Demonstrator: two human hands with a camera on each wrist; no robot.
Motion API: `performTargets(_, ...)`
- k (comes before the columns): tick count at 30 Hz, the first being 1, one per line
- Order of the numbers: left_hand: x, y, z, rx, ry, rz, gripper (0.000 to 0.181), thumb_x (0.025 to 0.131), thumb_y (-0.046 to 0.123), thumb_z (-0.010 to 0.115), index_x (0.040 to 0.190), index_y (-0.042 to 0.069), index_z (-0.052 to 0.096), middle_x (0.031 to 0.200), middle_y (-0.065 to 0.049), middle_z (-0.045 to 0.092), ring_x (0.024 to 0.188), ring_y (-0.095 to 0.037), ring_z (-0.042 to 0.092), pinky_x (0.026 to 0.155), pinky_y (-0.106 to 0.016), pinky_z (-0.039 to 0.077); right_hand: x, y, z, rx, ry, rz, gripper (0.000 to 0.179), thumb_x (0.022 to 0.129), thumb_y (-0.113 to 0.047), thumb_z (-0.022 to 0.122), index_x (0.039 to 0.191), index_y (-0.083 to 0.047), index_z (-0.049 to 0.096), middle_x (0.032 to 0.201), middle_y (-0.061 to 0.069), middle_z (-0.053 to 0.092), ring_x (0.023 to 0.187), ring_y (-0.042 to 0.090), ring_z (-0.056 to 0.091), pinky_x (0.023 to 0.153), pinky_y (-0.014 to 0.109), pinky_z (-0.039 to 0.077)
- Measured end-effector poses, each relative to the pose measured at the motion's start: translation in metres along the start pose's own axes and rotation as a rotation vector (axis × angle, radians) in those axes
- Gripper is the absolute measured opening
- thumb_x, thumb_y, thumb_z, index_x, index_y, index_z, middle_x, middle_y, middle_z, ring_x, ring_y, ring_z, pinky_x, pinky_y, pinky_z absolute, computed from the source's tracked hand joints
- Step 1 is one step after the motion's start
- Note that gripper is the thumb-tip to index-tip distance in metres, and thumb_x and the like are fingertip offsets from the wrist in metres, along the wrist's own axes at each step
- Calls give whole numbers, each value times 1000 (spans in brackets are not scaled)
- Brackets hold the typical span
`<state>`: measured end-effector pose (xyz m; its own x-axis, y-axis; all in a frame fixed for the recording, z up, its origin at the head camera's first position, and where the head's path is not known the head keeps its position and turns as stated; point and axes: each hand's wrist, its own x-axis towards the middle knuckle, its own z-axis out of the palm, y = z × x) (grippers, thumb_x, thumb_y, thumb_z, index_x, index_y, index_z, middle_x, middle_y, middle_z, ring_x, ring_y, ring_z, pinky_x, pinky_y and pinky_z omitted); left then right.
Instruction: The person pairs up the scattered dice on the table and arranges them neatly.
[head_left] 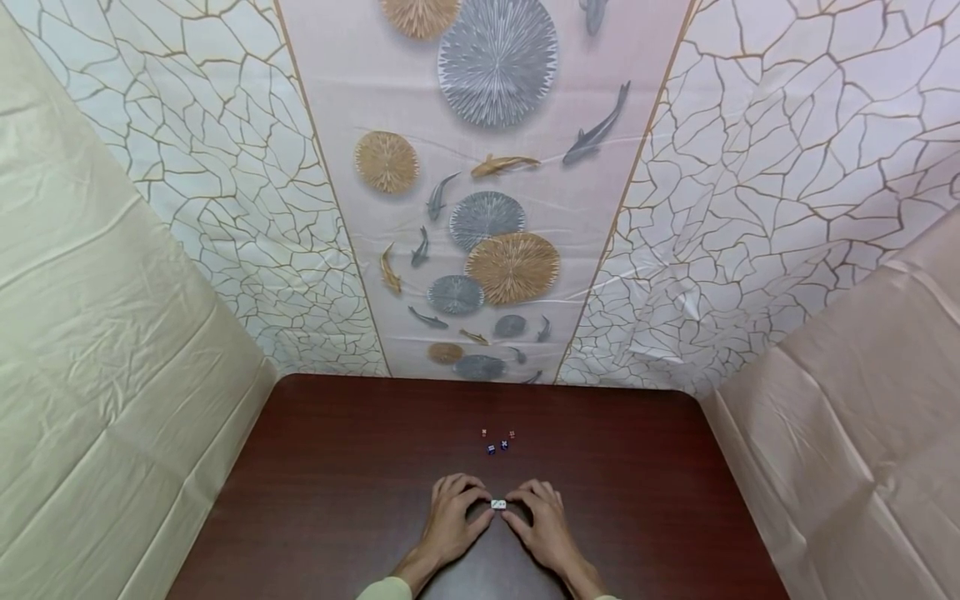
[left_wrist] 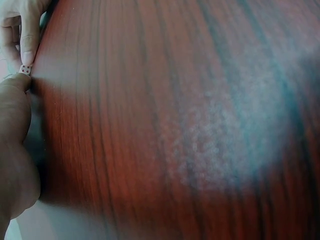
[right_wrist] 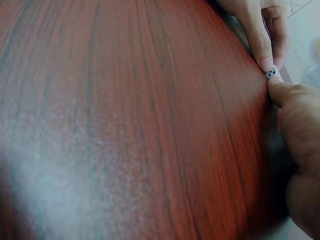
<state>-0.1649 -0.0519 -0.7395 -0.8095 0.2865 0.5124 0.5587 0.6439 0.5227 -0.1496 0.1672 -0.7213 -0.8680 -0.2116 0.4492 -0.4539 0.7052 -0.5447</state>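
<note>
At the lower centre, the left hand (head_left: 448, 518) pinches one end of the white dice (head_left: 498, 504), the right hand (head_left: 547, 527) the other; above lie four other dice (head_left: 491, 449).

Legible signs: pips on the white dice (left_wrist: 26, 70).
Red pips at ten o'clock, left wrist view; dark pips at two o'clock, right wrist view; exact counts uncertain. Blue dice (head_left: 491, 449) at six o'clock, head view: pale marks noted, too small to read.
</note>
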Motion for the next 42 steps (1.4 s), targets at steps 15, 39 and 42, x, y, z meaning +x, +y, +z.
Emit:
performTargets(15, 1, 0, -1, 0, 28, 31, 22, 85, 24, 100, 101, 23, 84, 113, 5, 77, 116, -24, 69, 103, -53, 46, 5, 1, -10, 134, -32, 104, 23, 92, -12, 94, 112, -12, 84, 109, -4, 78, 105, 13, 69, 94, 36, 55)
performTargets(39, -1, -3, 1, 12, 31, 31, 24, 84, 26, 100, 102, 26, 83, 114, 8, 77, 118, -21, 69, 105, -52, 46, 69, 15, -14, 81, -124, 210, 22, 101, -13, 86, 122, -8, 81, 112, 5, 77, 103, 22, 67, 90, 39, 56)
performTargets(42, -1, -2, 1, 3, 28, 22, 24, 84, 25, 100, 102, 25, 83, 114, 7, 77, 117, -21, 69, 105, -53, 46, 76, 15, -12, 79, -157, 247, 22, 102, -14, 85, 124, -9, 81, 111, 5, 76, 102, 20, 65, 89, 38, 55)
